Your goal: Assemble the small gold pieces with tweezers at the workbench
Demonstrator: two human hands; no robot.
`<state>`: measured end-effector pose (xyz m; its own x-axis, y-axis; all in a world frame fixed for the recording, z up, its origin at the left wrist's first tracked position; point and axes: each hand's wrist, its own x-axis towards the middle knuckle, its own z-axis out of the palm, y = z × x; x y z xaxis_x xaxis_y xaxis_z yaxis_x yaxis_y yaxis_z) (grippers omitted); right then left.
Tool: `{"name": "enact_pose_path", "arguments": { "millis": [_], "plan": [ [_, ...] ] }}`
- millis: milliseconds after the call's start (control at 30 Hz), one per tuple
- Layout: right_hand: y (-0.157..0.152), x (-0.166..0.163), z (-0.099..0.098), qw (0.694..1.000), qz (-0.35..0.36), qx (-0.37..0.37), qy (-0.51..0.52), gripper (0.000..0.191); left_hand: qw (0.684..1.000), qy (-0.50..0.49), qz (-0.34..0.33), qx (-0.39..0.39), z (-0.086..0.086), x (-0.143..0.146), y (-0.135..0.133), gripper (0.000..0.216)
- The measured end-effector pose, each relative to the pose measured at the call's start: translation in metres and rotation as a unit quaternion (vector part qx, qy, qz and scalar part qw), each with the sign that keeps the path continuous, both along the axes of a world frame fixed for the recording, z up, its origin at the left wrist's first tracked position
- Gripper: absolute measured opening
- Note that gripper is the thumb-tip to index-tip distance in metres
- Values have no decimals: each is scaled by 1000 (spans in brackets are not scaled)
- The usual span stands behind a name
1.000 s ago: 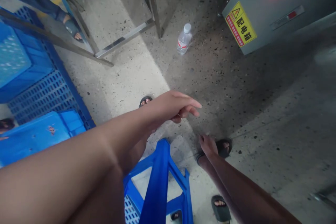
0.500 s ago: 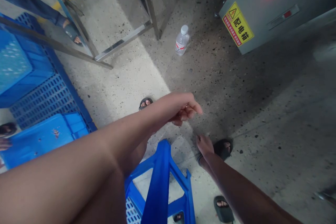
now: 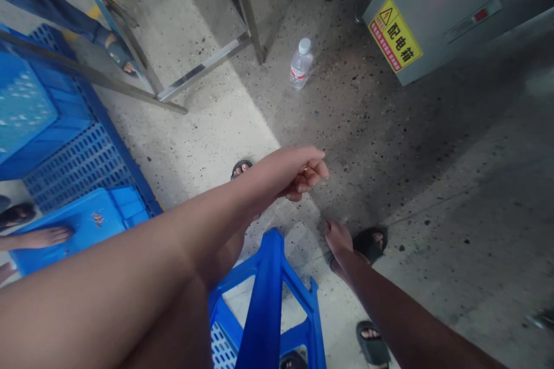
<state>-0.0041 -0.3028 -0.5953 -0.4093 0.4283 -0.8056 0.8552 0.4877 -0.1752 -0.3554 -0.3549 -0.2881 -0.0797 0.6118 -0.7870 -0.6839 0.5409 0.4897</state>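
My left hand [image 3: 303,172] hangs in mid-frame above the floor, beyond a blue plastic stool [image 3: 266,294]. Its fingers are curled inward with the thumb lying along the top. The inside of the palm is hidden, so I cannot make out whether anything small is in it. Lower and to the right, my right hand [image 3: 339,237] shows its back, with the fingers bent under and mostly hidden. It appears in front of a dark sandal [image 3: 373,244]. A gap separates the two hands.
A clear water bottle [image 3: 300,66] with a white cap stands on the speckled floor. A grey electrical box [image 3: 437,29] with a red light is upper right. Blue crates [image 3: 73,106] and a metal frame [image 3: 205,69] are left. Another person's hand [image 3: 54,236] rests by a blue lid.
My left hand's fingers have curled in more, and the thumb now lies on top. My right hand has hardly moved. Another person's hand has reached in over the blue lid at left.
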Motion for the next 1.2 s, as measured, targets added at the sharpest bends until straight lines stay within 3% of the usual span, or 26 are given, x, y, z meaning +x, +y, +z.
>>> {"name": "enact_pose_path", "arguments": {
  "millis": [133,233,367,467,567,667,767,967,1067,1200],
  "plan": [
    [2,-11,13,998,-46,17,47,27,999,36,-33,-19,-5,-1,0,32],
    [8,-38,34,987,-92,33,129,40,987,98,-109,-66,-15,-3,-4,32],
    [20,-91,88,950,-130,25,282,54,928,242,-236,-157,-26,-5,-10,45],
    [28,-127,143,913,-119,11,390,44,887,311,-289,-178,-24,-5,-9,63],
    [36,-147,190,847,-74,-23,526,26,893,317,-285,-148,-16,-4,-5,65],
    [43,-151,208,832,-54,-27,551,22,900,341,-250,-102,-9,-3,-2,53],
    [57,-139,190,857,-25,-14,514,26,917,309,-231,-106,-6,-3,-3,54],
    [122,-95,98,936,-63,75,339,50,975,156,-130,-84,-9,-3,-4,43],
    [164,-62,63,964,-105,150,193,37,994,68,-79,-34,-9,-4,-4,22],
    [207,-21,43,975,-90,197,39,34,997,2,-75,10,0,-8,-6,15]
  ]
}}
